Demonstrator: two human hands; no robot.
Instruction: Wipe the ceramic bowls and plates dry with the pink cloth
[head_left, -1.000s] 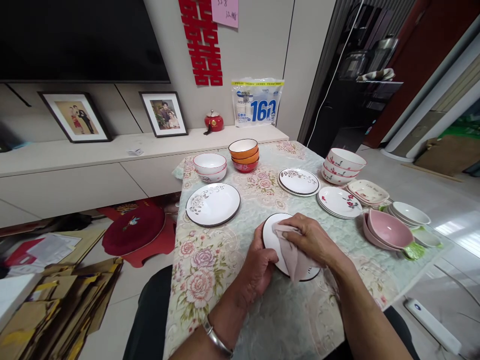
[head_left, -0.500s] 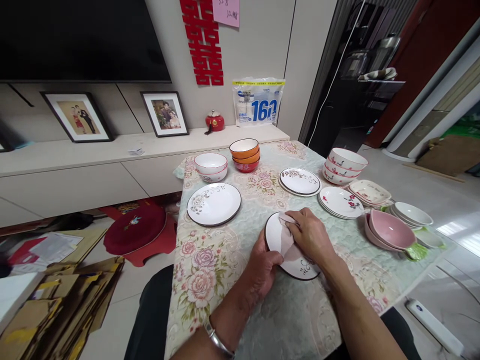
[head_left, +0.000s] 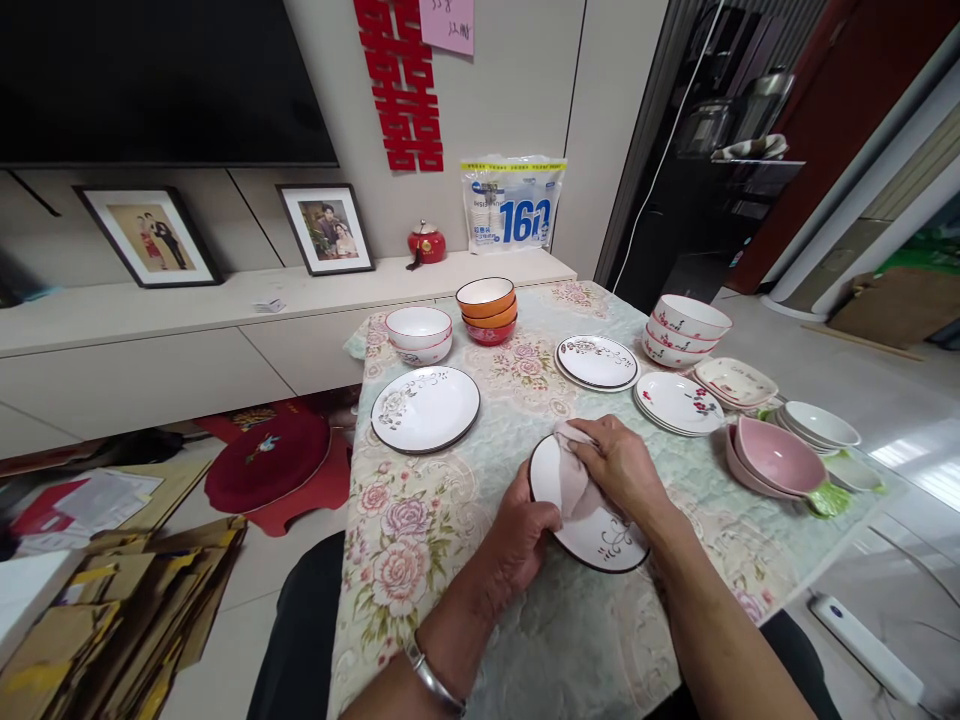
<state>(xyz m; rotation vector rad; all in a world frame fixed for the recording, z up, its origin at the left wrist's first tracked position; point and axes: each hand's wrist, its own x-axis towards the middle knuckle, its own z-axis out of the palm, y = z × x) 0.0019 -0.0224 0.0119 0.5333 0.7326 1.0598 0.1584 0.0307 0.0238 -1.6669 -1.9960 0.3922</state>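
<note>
A white plate [head_left: 592, 540] with a dark rim and a brown scroll pattern is held tilted above the near part of the table. My left hand [head_left: 529, 520] grips its left edge, thumb on the upper face. A pale pinkish-grey cloth [head_left: 576, 490] lies across the plate. With fingers bent, my right hand [head_left: 619, 465] pinches the cloth at the plate's far rim. Past my hands sit a stack of patterned plates [head_left: 598, 362] and, to the left, large white plates [head_left: 426, 408].
Orange and red bowls [head_left: 487, 310] and white bowls [head_left: 420, 335] stand at the back. On the right are floral plates [head_left: 679, 403], tall bowls [head_left: 686, 330], square dishes [head_left: 736, 382], pink bowls [head_left: 776, 457] and small white bowls [head_left: 817, 426]. A red stool [head_left: 270, 455] and flattened cardboard [head_left: 112, 620] lie left.
The plate has tilted or turned a little, its near right edge now lower and showing more pattern. Both hands keep their hold, with the right hand and cloth shifted slightly. The view has moved slightly.
</note>
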